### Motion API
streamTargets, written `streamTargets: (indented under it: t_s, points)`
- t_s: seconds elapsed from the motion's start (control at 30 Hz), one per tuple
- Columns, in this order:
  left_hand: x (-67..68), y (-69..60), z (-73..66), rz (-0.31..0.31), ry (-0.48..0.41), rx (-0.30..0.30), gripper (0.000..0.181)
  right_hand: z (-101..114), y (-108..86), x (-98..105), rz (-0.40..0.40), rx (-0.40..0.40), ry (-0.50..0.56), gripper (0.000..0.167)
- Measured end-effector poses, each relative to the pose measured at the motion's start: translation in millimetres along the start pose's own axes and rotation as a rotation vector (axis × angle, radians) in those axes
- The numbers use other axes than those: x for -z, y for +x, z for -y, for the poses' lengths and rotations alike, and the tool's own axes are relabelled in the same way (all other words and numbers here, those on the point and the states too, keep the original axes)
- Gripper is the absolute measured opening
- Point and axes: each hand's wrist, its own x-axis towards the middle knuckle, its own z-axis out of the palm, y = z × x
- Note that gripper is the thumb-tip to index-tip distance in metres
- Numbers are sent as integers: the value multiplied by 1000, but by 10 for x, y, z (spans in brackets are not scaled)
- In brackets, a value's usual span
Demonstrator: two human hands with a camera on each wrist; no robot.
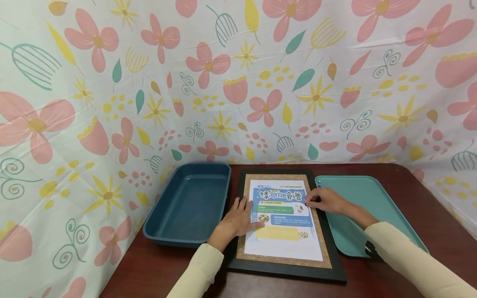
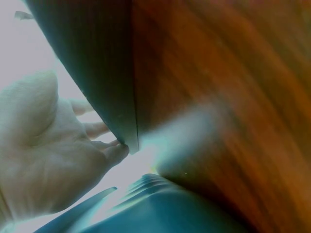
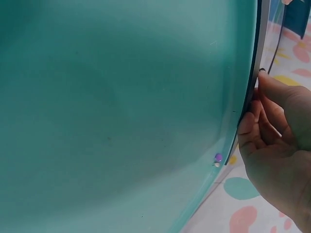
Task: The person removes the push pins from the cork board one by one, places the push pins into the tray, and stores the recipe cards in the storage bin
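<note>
Black speck (image 3: pixel 262 70) at the right fingers (image 3: pixel 277 91) — mostly hidden, unclear

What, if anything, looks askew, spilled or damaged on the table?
Nothing stands out: the printed sheet lies roughly square on the cork board with no visible tear, and no spill shows in the blue tray or green tray.

Taking the corkboard (image 1: pixel 325 261) as the dial, a hand could slip in from 6 o'clock, between the left sleeve (image 1: pixel 197 269) and right sleeve (image 1: pixel 410 258), onto the lower paper (image 1: pixel 275 249). The left hand (image 1: pixel 237 219) blocks 9, with the blue basin's raised walls (image 1: pixel 179 240) beyond; the right hand (image 1: pixel 329 201) blocks 2; the floral curtain (image 1: pixel 238 103) bars 12.
</note>
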Motion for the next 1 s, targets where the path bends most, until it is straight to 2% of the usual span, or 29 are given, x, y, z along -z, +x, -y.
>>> streamTargets:
  t_s: [0.67,1.0]
  points:
    - [10,-8,-33,1,7,-4,97,-8,-15,-6,-27,21,21,5]
    - [-11,4,-5,8,5,12,97,1,11,18,23,11,27,6]
